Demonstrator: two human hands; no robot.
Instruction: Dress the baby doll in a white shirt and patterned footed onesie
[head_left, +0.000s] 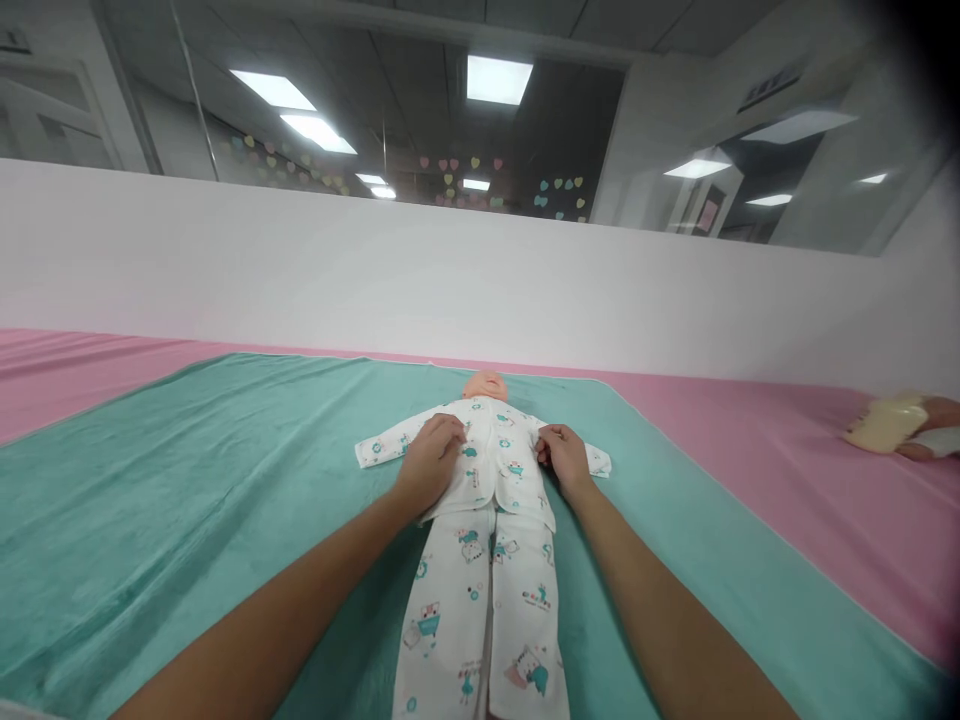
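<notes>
Doll wears white, teal-printed jacket and trousers

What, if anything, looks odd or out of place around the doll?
Nothing looks spilled or damaged. One mild oddity: the doll wears a printed top with its sleeves spread out, yet no doll hands show at the cuffs. The green blanket is also creased toward the picture's left.

Doll face-up, left hand on its jacket, right hand at a sleeve
</notes>
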